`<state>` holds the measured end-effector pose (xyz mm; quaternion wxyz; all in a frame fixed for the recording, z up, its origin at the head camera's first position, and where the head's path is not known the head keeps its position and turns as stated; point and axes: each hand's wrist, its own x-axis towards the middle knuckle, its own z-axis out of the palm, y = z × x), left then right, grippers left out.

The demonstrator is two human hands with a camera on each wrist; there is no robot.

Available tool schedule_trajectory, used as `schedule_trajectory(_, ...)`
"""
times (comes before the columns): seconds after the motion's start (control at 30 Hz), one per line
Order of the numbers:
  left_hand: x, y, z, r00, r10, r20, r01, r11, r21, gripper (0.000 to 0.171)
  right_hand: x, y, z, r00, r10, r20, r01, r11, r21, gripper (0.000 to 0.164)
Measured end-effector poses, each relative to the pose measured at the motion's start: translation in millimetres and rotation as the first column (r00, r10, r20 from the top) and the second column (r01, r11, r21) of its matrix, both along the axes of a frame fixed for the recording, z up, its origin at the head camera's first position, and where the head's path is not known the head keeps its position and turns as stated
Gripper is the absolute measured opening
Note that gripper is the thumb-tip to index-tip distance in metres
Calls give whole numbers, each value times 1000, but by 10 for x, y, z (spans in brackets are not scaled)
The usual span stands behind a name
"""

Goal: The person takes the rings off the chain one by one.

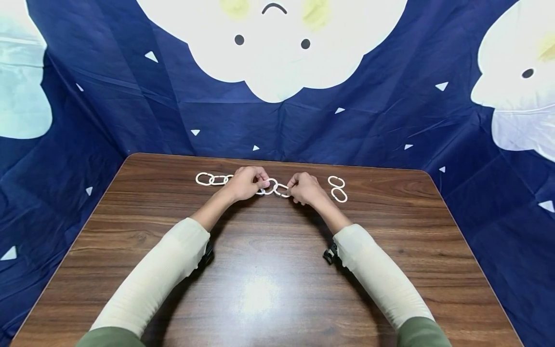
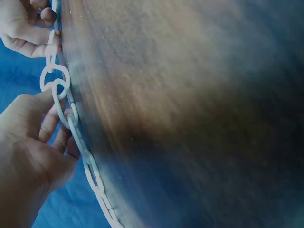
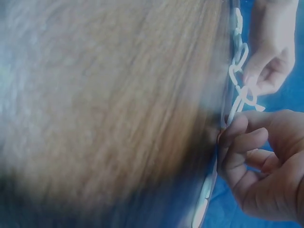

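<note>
A chain of white plastic C-shaped links (image 1: 211,180) lies along the far side of the table, its middle passing under my left hand (image 1: 246,184). That hand pinches a link (image 1: 276,183) between thumb and fingers; in the left wrist view the links (image 2: 60,109) run past the thumb and down along the table edge. My right hand (image 1: 305,188) pinches the right-hand end link (image 1: 282,185), which hooks through the link at my left fingertips. The right wrist view shows the end link (image 3: 232,111) at the right fingertips (image 3: 236,124).
Two loose white links (image 1: 336,187) lie close together to the right of my right hand. The brown wooden table (image 1: 269,241) has its far edge just beyond both hands. Behind it hangs a dark blue cloth (image 1: 277,125) with cloud faces.
</note>
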<state>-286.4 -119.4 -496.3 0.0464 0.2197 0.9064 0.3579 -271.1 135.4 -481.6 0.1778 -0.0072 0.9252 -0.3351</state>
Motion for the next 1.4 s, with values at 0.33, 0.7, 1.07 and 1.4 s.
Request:
schedule_trajectory(0.33,261,4,231,1000,25,-2,-25,994,104,11,190,-36,236,1000,-15,-4,14,992,-122,9)
schedule_trajectory(0.7,461,55,432,999,37,15,-39,989,145,11,468,-193,533,976,-170,134,210,889,-407,14)
schedule_trajectory(1.07,450,43,407,1000,20,11,-22,983,184,7,454,-229,510,967,-219,128,253,870,-424,11)
schedule_trajectory(1.4,445,13,411,999,31,30,-36,984,176,9,442,-192,485,961,-243,130,275,836,-475,19)
